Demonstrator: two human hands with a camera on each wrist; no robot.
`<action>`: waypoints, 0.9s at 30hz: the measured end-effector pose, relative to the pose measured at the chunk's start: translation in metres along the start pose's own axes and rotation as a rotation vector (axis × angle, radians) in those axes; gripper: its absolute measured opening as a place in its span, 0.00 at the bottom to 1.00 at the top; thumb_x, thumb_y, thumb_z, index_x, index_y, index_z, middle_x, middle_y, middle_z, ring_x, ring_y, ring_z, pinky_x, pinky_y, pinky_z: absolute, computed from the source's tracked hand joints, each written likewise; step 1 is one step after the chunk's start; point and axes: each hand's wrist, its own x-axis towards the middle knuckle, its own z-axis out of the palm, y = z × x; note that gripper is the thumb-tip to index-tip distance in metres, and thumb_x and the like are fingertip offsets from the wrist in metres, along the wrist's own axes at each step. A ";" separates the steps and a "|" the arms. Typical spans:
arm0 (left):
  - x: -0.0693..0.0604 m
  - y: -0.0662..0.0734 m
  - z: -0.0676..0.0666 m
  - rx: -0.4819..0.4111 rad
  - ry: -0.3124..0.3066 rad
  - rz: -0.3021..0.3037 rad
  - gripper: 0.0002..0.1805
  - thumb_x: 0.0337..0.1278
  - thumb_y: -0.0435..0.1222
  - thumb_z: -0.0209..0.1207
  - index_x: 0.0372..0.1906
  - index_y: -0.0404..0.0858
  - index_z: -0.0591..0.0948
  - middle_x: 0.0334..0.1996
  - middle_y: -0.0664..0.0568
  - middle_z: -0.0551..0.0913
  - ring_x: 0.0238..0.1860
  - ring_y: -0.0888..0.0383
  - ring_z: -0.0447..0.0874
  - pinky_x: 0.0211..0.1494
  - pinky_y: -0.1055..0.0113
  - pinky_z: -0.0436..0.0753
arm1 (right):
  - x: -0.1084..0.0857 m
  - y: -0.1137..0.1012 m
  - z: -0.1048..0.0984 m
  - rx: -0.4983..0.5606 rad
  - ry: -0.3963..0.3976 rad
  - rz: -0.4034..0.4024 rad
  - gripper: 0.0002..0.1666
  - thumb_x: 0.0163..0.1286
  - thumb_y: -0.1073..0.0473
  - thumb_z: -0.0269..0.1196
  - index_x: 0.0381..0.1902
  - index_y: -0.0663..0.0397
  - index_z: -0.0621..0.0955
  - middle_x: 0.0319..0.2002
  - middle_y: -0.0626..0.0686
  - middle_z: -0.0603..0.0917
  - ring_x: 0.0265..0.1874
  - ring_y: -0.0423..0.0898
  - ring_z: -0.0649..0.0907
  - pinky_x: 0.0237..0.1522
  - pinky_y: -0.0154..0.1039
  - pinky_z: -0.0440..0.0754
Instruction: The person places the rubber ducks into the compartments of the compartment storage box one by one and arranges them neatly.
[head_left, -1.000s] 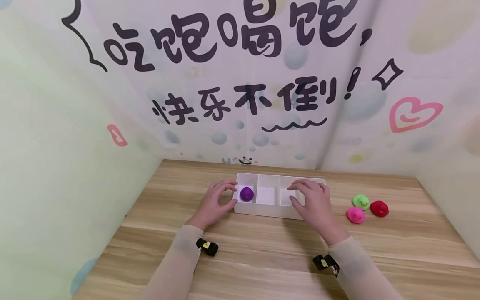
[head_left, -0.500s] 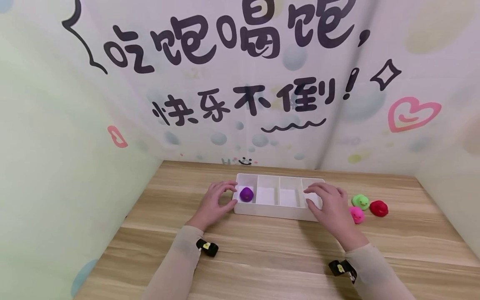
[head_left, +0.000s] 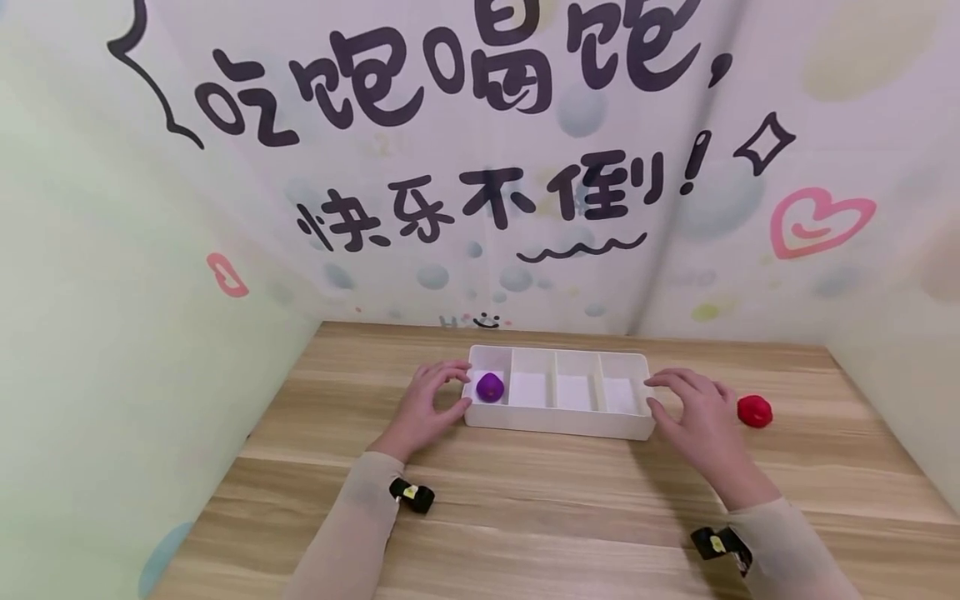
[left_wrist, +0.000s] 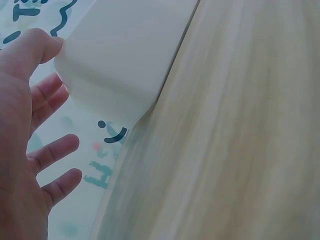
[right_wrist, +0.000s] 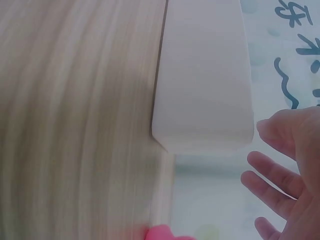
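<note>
A long white box (head_left: 558, 420) with several compartments stands near the back of the wooden table. In its leftmost compartment sits a purple rubber duck (head_left: 490, 387). My left hand (head_left: 420, 410) touches the box's left end with thumb and fingertips, the other fingers spread loosely. By the right end is my right hand (head_left: 702, 427), fingers loosely bent and holding nothing. In the right wrist view its thumb tip lies very close to the box's corner; contact is hard to tell. A pink rubber duck (right_wrist: 162, 233) peeks in at the bottom of that view; the right hand hides it from the head view.
A red rubber duck (head_left: 754, 411) lies on the table (head_left: 555, 517) just right of my right hand. Behind the box rises a white cloth backdrop (head_left: 420, 167) with black lettering, and pale panels close off both sides.
My right hand has moved rightward from above the box's right compartments to its right end, now covering the green and pink ducks in the head view. The left hand has stayed at the left end.
</note>
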 end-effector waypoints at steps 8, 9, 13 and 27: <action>-0.001 0.002 -0.001 -0.010 -0.006 -0.027 0.16 0.63 0.41 0.69 0.54 0.49 0.81 0.68 0.59 0.78 0.70 0.51 0.70 0.75 0.44 0.68 | -0.008 0.010 -0.008 -0.014 -0.006 0.036 0.14 0.66 0.62 0.69 0.50 0.52 0.85 0.55 0.61 0.84 0.52 0.61 0.81 0.57 0.71 0.61; -0.001 0.003 -0.001 -0.010 -0.004 -0.025 0.16 0.62 0.40 0.69 0.54 0.49 0.81 0.68 0.58 0.78 0.70 0.51 0.70 0.75 0.44 0.68 | -0.009 0.011 -0.009 -0.013 -0.004 0.039 0.15 0.66 0.62 0.69 0.50 0.53 0.85 0.55 0.61 0.84 0.52 0.61 0.81 0.57 0.71 0.61; -0.001 0.004 -0.001 -0.020 -0.004 -0.022 0.16 0.62 0.38 0.69 0.54 0.48 0.81 0.68 0.57 0.79 0.70 0.50 0.70 0.74 0.43 0.70 | -0.014 0.017 -0.012 -0.015 0.022 0.043 0.17 0.65 0.63 0.70 0.52 0.53 0.83 0.54 0.62 0.84 0.56 0.64 0.79 0.56 0.71 0.61; -0.001 0.002 -0.001 -0.022 -0.009 -0.006 0.17 0.63 0.41 0.69 0.54 0.48 0.81 0.68 0.58 0.78 0.69 0.51 0.71 0.72 0.45 0.73 | -0.026 0.053 -0.020 -0.092 -0.033 0.090 0.18 0.61 0.61 0.72 0.49 0.54 0.83 0.52 0.64 0.82 0.53 0.66 0.78 0.54 0.74 0.58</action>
